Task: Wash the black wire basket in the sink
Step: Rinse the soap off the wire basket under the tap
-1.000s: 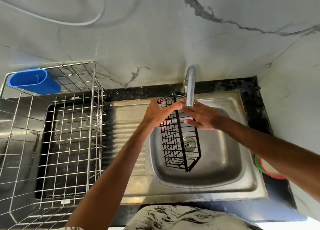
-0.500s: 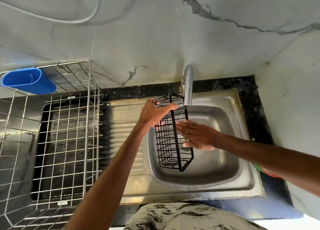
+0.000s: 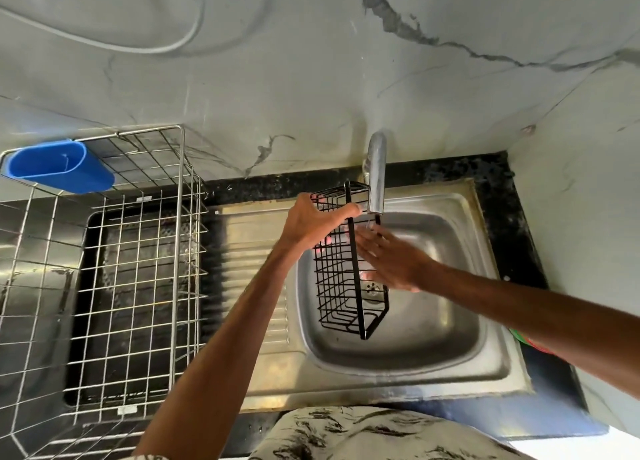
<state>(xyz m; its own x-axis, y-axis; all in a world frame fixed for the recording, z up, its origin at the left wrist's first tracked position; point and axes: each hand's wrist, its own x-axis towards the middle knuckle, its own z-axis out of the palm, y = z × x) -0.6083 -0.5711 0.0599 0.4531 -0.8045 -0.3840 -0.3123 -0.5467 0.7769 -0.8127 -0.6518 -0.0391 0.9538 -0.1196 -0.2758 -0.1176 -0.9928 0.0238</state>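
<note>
Rinsing looked well under way. Over the sink (image 3: 450, 341) the black wire basket (image 3: 337, 286) hung on end, its low end toward six o'clock. At its three o'clock side the right hand (image 3: 398, 262), fingers straight and pressed flat on the wire, had slid back up after dipping lower a moment before: a rubbing stroke, I judged, with more to do. Farther up, the left hand (image 3: 311, 224) still clutched the top rim from nine o'clock, just under the faucet (image 3: 376, 175) at twelve.

Black wire basket (image 3: 346, 276), blue cup (image 3: 59, 170), grey-veined marble wall (image 3: 311, 61)
</note>
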